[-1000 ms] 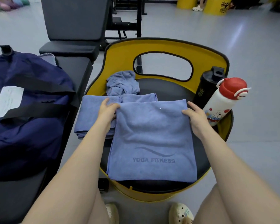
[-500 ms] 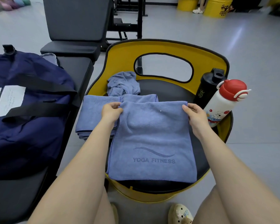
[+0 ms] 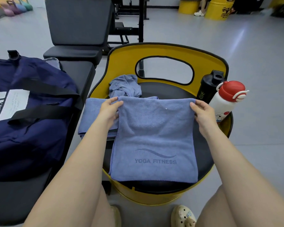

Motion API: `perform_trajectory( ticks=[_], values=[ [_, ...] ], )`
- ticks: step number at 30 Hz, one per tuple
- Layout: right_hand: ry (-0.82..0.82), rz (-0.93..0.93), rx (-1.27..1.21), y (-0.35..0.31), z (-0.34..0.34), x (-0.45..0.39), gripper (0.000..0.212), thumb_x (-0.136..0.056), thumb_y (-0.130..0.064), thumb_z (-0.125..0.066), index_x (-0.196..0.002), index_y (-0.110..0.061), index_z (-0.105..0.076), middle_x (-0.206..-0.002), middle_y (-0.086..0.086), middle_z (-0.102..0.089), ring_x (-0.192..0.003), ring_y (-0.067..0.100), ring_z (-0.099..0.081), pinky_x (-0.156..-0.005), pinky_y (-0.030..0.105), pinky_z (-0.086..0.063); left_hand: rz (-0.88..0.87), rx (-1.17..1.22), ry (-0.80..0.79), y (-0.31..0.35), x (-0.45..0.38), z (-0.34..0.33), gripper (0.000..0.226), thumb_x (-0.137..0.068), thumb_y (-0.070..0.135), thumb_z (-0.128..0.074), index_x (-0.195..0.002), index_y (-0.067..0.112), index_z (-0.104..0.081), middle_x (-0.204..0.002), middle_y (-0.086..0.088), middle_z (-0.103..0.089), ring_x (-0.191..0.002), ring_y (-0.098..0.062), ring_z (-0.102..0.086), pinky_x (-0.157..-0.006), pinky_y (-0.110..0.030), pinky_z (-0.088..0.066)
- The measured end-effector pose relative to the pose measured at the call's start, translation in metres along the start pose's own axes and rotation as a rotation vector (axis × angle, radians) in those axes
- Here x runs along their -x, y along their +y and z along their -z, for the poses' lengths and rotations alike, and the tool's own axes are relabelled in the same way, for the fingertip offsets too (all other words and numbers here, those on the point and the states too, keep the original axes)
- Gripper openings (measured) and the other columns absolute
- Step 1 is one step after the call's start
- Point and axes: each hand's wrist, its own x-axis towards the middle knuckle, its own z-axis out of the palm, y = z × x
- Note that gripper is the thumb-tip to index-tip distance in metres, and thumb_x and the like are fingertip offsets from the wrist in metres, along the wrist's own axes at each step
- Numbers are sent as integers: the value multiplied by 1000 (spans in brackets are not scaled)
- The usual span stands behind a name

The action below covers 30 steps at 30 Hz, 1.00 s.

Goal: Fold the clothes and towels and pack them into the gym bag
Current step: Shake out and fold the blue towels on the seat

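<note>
**Soft towel, held by its two far corners**

Nearest to the person, the blue towel [image 3: 154, 140] lies flat on the black seat of the yellow chair [image 3: 167, 51], with the words "YOGA FITNESS" close to its near edge. It looks like thin microfibre — light, limp and not slippery, so I judge it will sag wherever it is not supported and will keep a crease only if pressed flat. Nothing in it can break.

At the far edge, the left hand [image 3: 109, 110] pinches the far left corner between thumb and curled fingers, and the right hand [image 3: 202, 112] pinches the far right corner in the same way. These corners seem the right place to hold: lifted together, the edge stays straight and can be laid onto the near edge for the next fold.

Just beside the left hand lies a folded towel [image 3: 92, 115], partly under the first one. Behind it, a crumpled cloth [image 3: 125, 86] waits unfolded against the chair back. On the right side stand a white bottle [image 3: 225, 104] and a black shaker [image 3: 208, 86], close to the right hand.

To the left, on a black bench [image 3: 79, 71], rests the navy gym bag [image 3: 31, 115] — I cannot tell whether its top is open.
</note>
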Motion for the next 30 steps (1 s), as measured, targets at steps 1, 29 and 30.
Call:
perform_trajectory(
  ticks=[1,29,30],
  values=[
    [-2,3,3,-1,1,1,21,-95,-16,-58,-115,-13,-61,-98,-7,-64,-92,6,-59,-83,23,-49,-21,-12,2,1,2,0,42,-93,11,-58,-134,8,-47,-122,-9,-57,-105,-19,-57,-80,-28,-50],
    [-135,-63,454,34,57,113,14,-92,-7,-58,-90,-20,-64,-97,5,-66,-96,21,-59,-94,42,-48,-290,-685,-120,-68,120,52,31,-81,-4,-52,-68,23,-55,-68,4,-56,-65,-14,-47,-63,-25,-36],
    [-130,-77,451,40,58,119,13,-92,-7,-58,-91,-18,-64,-98,6,-66,-98,21,-59,-93,40,-47,-299,-704,-131,-75,125,54,32,-81,-4,-52,-68,24,-55,-70,5,-57,-66,-13,-47,-63,-25,-36]
  ],
)
